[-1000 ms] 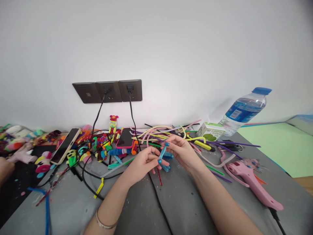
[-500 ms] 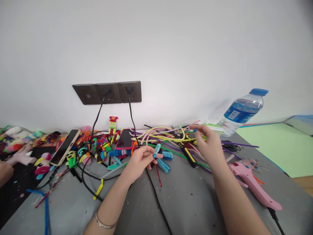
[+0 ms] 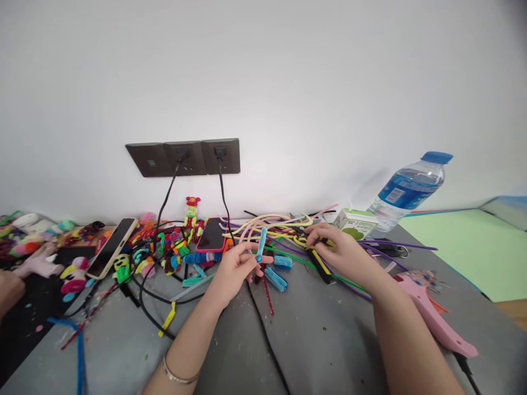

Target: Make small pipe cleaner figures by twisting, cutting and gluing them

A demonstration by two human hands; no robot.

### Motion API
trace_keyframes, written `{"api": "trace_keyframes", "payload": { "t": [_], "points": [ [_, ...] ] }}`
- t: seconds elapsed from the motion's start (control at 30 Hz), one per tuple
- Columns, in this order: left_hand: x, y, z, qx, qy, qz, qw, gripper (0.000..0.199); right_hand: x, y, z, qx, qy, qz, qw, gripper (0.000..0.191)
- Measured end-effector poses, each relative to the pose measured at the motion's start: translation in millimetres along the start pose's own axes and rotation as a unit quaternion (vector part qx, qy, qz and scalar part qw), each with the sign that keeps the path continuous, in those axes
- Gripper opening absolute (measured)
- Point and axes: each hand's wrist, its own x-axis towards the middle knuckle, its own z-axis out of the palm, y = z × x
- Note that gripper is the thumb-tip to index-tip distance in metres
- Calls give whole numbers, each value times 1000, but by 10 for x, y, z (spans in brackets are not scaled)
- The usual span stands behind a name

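Between the fingertips of my left hand [image 3: 242, 269] a short blue fuzzy pipe cleaner piece [image 3: 262, 241] is pinched, standing nearly upright. My right hand [image 3: 340, 249] is at the yellow-and-black pliers [image 3: 319, 267], its thumb and index finger curled about one handle. That hand partly hides the tool, which lies on the table. Two bundles of blue pipe cleaner, one bundle [image 3: 282, 262] and another bundle [image 3: 275, 280], rest just right of my left hand. Beneath it a dark red glittery strip [image 3: 268, 296] sticks out. Long pastel pipe cleaners [image 3: 272, 220] lie behind the hands.
A pink glue gun [image 3: 436, 321] lies by my right forearm, before a tilted-looking water bottle [image 3: 405, 192] and small carton [image 3: 356, 222]. Black cables [image 3: 263, 334] cross the table. Left are phones [image 3: 113, 247], fuzzy figures [image 3: 74, 275] and another person's hand [image 3: 9, 291].
My right hand has moved left and down from above the pipe cleaners to the pliers, uncovering the carton. My left hand stays put; its blue piece now stands more upright.
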Motion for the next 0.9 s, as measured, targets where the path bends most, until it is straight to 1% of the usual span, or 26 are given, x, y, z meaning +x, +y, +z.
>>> {"api": "trace_keyframes", "payload": {
  "t": [0.07,0.1,0.13,0.17,0.2,0.23,0.27,0.3,0.33,0.37,0.43,0.5,0.53,0.63,0.7,0.77,0.83,0.9],
  "points": [
    [-3,1,4,-1,-1,1,1000,34,-7,-76,-56,22,63,-31,997,14],
    [-4,1,6,-2,0,1,1000,33,-23,-129,-99,43,81,-46,995,14],
    [-5,0,6,-4,0,2,1000,32,-47,-187,-145,72,80,-63,992,15],
    [-6,-1,6,-6,0,3,1000,31,-76,-243,-188,106,42,-77,990,16],
    [-6,-2,7,-7,1,4,1000,30,-106,-289,-220,140,-35,-81,986,18],
    [-7,-2,7,-8,1,4,1000,29,-132,-318,-238,163,-128,-67,976,19],
    [-8,-1,9,-9,1,4,1000,29,-151,-323,-238,167,-216,-35,961,19],
    [-9,3,11,-10,2,3,1000,28,-159,-303,-221,153,-275,3,949,18],
    [-11,7,14,-10,3,2,1000,28,-156,-257,-192,125,-291,37,948,17],
    [-14,13,17,-11,4,1,1000,28,-144,-193,-155,88,-270,56,957,15],
    [-19,25,22,-13,5,2,1000,27,-102,-44,-77,1,-161,84,983,14],
    [-22,30,24,-14,5,5,1000,26,-61,64,-12,-73,-80,100,989,14],
    [-22,26,22,-13,5,5,1000,25,-46,88,18,-102,-62,109,987,15],
    [-8,-9,13,-8,-1,6,1000,27,-19,59,121,-185,-62,146,970,18],
    [6,-40,10,-2,-8,3,1000,31,-4,16,195,-236,-58,168,955,19],
    [14,-59,13,6,-16,0,1000,35,12,-3,240,-260,-53,177,948,19],
    [14,-60,25,10,-22,-1,1000,33,23,0,228,-266,-44,177,947,20],
    [6,-45,41,11,-25,-3,1000,32,18,-5,150,-254,-8,177,951,18]
  ]
}}
